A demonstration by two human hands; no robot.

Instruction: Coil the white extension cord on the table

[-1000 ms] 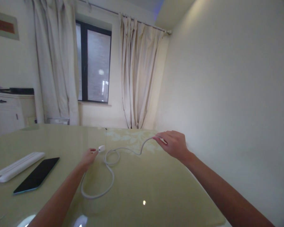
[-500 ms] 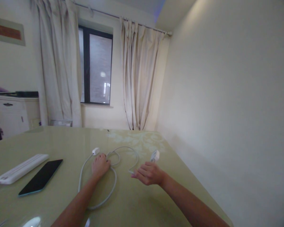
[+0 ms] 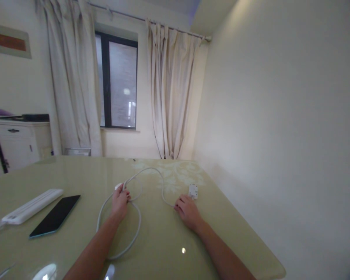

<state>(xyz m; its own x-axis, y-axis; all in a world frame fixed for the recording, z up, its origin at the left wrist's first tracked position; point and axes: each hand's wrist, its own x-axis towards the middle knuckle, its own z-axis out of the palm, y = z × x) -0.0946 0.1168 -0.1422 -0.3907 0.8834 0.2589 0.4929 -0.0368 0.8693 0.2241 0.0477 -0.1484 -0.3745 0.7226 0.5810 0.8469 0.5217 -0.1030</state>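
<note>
A long white cable (image 3: 140, 221) lies in loops on the table, with part of it arching between my hands. My left hand (image 3: 121, 202) is closed, pinching the cable near a small white end piece (image 3: 118, 186), which is partly behind the fingers. My right hand (image 3: 188, 212) rests low over the table, its curled fingers closed round the cable near its other end. Just beyond those fingers is a white block (image 3: 193, 191) with small dark marks on its face; whether it is a plug or a socket I cannot tell.
A white power strip (image 3: 32, 207) and a dark phone-like slab (image 3: 56, 216) lie on the glossy green table (image 3: 163, 256) at the left. The wall (image 3: 280, 136) runs along the table's right side. Curtains (image 3: 175, 89) and a window (image 3: 122, 83) are behind.
My right hand has moved slightly right and turned palm down, and the white block now shows its marked face. My left hand has shifted slightly left, lifting the cable, and the loop between hands has widened.
</note>
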